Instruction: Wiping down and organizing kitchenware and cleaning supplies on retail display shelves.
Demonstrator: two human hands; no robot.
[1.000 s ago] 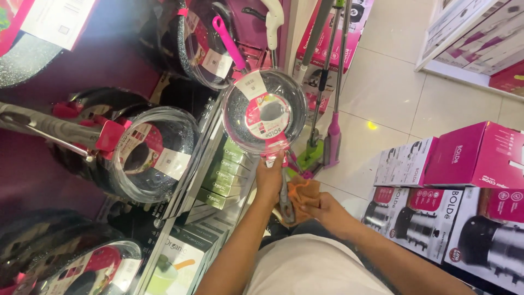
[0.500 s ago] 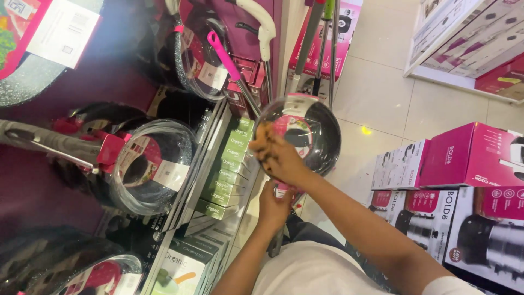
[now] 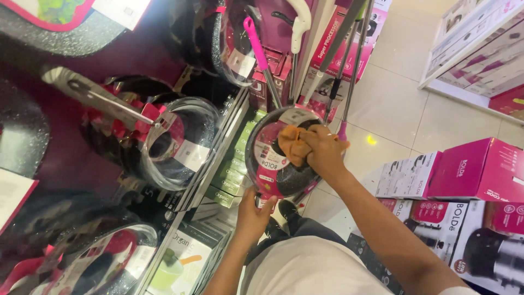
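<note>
Right hand (image 3: 326,152) (cloth (image 3: 292,145)) on pan (image 3: 273,164)

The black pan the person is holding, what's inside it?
Inside the pan, the right hand presses an orange cloth beside a pink-and-white label. The cloth and hand hide part of the speckled bottom. The left hand grips the handle.

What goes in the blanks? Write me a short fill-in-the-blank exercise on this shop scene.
1. The right hand presses an orange ____ against the frying pan.
2. The left hand grips the pan by its ____.
3. The boxes stacked on the floor at the right are mostly ____ in colour.

Missing words: cloth; handle; pink
</note>
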